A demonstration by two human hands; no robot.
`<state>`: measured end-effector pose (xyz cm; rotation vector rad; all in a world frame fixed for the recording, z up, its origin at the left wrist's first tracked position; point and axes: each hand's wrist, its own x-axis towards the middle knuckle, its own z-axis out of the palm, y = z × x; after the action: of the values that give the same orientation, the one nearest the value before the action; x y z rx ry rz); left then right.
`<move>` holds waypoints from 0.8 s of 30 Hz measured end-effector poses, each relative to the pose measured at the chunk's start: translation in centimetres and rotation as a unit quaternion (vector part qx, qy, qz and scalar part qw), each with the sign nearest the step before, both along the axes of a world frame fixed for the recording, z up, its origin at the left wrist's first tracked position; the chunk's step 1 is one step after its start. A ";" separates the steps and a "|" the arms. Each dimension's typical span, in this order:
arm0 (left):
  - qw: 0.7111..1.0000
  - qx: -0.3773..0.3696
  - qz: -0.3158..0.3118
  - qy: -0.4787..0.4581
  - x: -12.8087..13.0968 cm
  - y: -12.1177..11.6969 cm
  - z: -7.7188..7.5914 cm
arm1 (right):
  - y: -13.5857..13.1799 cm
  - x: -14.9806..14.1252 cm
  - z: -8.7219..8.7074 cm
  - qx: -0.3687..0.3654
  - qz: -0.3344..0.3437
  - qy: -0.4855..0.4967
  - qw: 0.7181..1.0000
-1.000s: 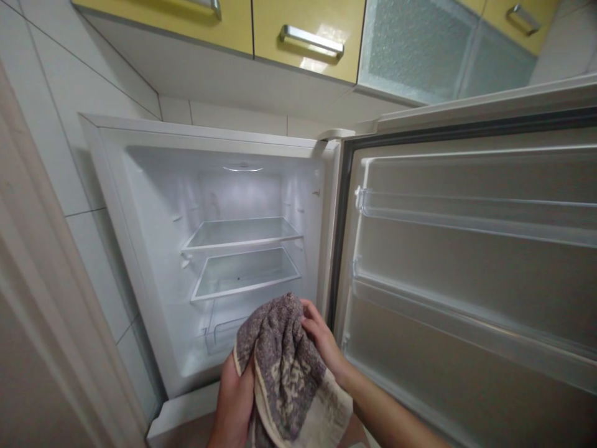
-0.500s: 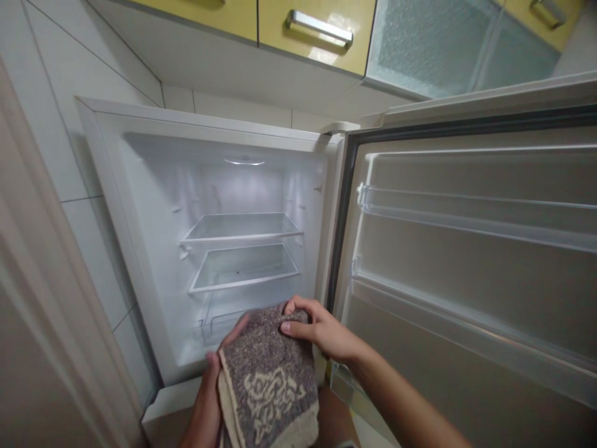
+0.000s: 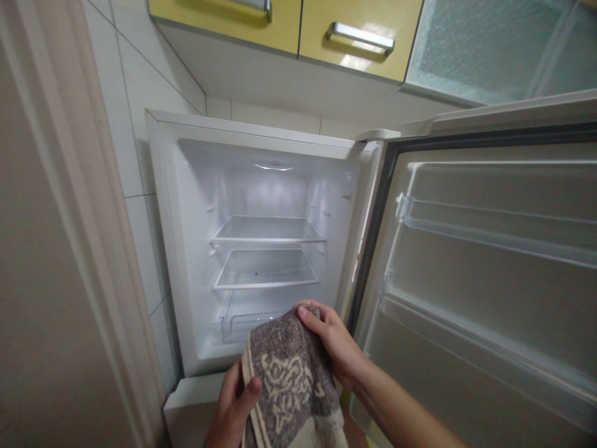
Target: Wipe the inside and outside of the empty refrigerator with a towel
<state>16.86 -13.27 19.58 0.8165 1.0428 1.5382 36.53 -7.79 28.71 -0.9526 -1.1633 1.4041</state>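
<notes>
A folded brown towel (image 3: 293,373) with a cream pattern and cream edging is held between my two hands, in front of the open fridge (image 3: 172,261). My left hand (image 3: 236,395) grips its left edge, the thumb lying on the front and the other fingers partly hidden behind it. At the top right corner, my right hand (image 3: 331,339) pinches the cloth, thumb in front and fingers behind. Beyond the towel are two glass shelves (image 3: 268,280) and a clear drawer (image 3: 233,328) at the bottom of the fridge, partly covered by the cloth.
The fridge door (image 3: 485,286) stands swung out to the right, with clear door racks (image 3: 494,239). Yellow cabinets (image 3: 359,18) hang overhead. A door frame (image 3: 88,186) and a tiled wall (image 3: 140,155) are on the left. Below the fridge opening, a white ledge (image 3: 193,392) juts out.
The view has swung left, so the fridge sits further right. My left hand has slid lower on the towel, its thumb now on the front. My right hand still pinches the top corner.
</notes>
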 end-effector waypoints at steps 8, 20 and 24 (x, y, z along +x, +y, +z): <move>0.981 0.073 0.092 0.156 -1.0 2.9 0.1 | 1.2 2.9 -0.5 0.106 0.147 -0.152 0.972; 0.996 -0.057 0.027 -0.064 -0.9 5.2 -2.3 | 0.4 -1.0 -7.2 -0.058 0.113 0.059 0.990; 0.992 0.038 0.057 0.103 -3.5 8.7 -5.2 | 1.5 -2.3 -9.1 -0.104 0.011 0.043 0.994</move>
<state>13.32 -4.59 14.34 1.0010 1.2038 1.6232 34.24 -6.32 19.62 -1.0153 -0.9801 1.5924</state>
